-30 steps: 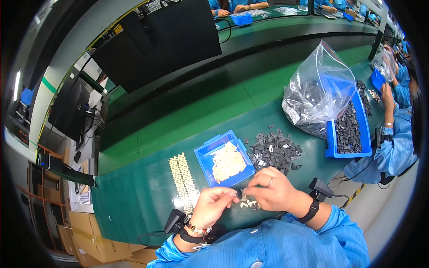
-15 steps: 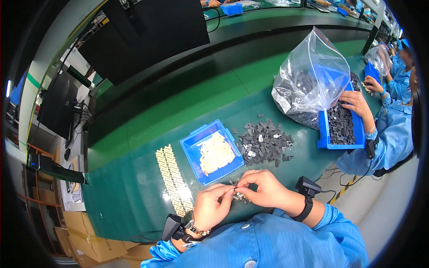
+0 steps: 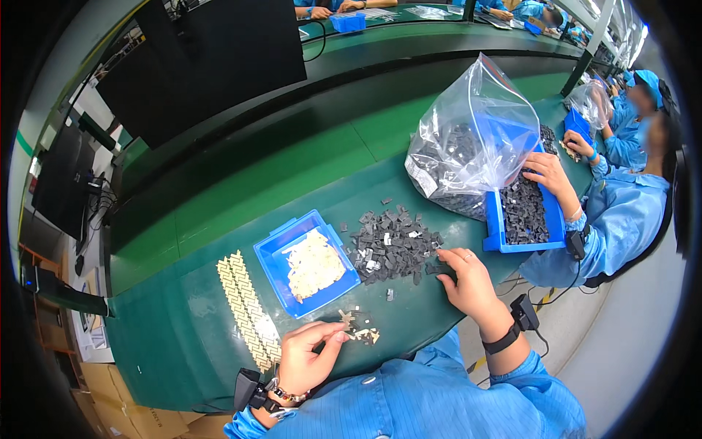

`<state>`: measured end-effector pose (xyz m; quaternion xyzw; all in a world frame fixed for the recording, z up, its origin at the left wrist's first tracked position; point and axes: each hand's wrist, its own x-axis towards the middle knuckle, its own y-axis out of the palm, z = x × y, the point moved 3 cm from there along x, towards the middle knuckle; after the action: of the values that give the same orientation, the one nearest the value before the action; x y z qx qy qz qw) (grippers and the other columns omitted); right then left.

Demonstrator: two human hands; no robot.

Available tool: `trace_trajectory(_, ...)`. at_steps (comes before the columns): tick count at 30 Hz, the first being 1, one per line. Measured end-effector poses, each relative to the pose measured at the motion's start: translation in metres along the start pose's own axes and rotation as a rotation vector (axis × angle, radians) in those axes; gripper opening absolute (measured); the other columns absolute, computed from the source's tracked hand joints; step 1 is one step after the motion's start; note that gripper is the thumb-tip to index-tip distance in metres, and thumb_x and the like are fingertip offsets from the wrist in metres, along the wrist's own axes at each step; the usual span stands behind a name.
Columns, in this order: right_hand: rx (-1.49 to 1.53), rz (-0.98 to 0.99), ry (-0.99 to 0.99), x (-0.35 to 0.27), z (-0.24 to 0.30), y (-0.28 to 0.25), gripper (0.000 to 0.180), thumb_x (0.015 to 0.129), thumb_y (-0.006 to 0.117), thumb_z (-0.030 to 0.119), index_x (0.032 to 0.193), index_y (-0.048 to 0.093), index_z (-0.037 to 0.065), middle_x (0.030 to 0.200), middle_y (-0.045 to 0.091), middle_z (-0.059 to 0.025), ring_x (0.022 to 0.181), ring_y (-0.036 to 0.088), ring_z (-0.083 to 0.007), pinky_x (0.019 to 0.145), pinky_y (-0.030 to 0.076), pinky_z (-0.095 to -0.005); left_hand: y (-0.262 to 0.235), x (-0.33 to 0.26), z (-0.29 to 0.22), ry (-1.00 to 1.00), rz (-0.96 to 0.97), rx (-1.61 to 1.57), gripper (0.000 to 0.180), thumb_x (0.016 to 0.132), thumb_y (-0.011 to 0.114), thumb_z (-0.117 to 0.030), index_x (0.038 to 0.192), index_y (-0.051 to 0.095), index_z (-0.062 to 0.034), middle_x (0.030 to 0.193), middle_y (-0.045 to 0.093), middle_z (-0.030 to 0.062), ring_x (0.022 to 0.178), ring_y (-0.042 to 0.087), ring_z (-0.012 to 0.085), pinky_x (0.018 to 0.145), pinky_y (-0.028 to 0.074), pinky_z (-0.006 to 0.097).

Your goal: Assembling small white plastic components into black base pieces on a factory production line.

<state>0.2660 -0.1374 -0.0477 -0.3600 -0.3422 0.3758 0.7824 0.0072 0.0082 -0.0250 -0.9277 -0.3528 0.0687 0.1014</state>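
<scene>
While both hands sit well apart in head view, right hand (image 3: 468,285) is nearer the black pieces (image 3: 395,245), heaped at mixed angles just left of its parted thumb and index; left hand (image 3: 306,358) is by the small mixed pile (image 3: 364,335), can't tell if gripping.

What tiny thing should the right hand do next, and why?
Probably pinch from the black pile, because the right hand is at its edge with thumb and fingers apart. The left hand is by the small light and dark bits; whether it grips one is hard to tell.
</scene>
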Motion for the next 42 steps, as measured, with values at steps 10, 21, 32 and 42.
trace_trajectory(10,1.357,0.019,0.270,-0.010,0.045,0.026,0.057,0.080,0.066,-0.014,0.132,0.048,0.003,0.092,0.066,-0.0069,0.085,0.064,-0.0116,0.074,0.050,-0.0257,0.019,0.022,-0.033,0.294,0.035,0.142,0.018,0.085,0.066,0.001,0.102,0.069,0.0033,0.090,0.071,0.0128,0.082,0.069,0.0181,0.070,0.054,0.028)
trace_trajectory(21,1.156,0.096,0.079,0.003,0.094,0.053,0.047,0.082,0.069,-0.005,0.125,0.053,0.003,0.098,0.067,-0.0082,0.092,0.062,-0.0126,0.075,0.047,-0.0261,0.009,0.020,-0.027,0.308,-0.153,0.198,0.021,0.077,0.073,0.003,0.098,0.072,0.0021,0.095,0.071,0.0142,0.078,0.069,0.0191,0.068,0.056,0.027)
trace_trajectory(32,1.014,0.238,0.061,0.014,0.110,0.035,0.007,0.081,0.069,0.002,0.087,0.069,-0.001,0.095,0.070,-0.0098,0.083,0.065,-0.0156,0.071,0.051,-0.0267,0.002,0.019,-0.026,0.287,-0.123,0.256,0.021,0.076,0.075,0.002,0.097,0.071,0.0023,0.091,0.069,0.0133,0.074,0.068,0.0186,0.063,0.054,0.027)
trace_trajectory(42,0.905,0.282,0.080,0.014,0.110,0.032,0.008,0.078,0.070,0.005,0.084,0.069,0.000,0.090,0.072,-0.0092,0.080,0.065,-0.0161,0.065,0.048,-0.0272,0.003,0.017,-0.023,0.278,-0.067,0.248,0.021,0.077,0.072,0.005,0.098,0.070,0.0032,0.091,0.069,0.0135,0.076,0.068,0.0201,0.064,0.054,0.027)
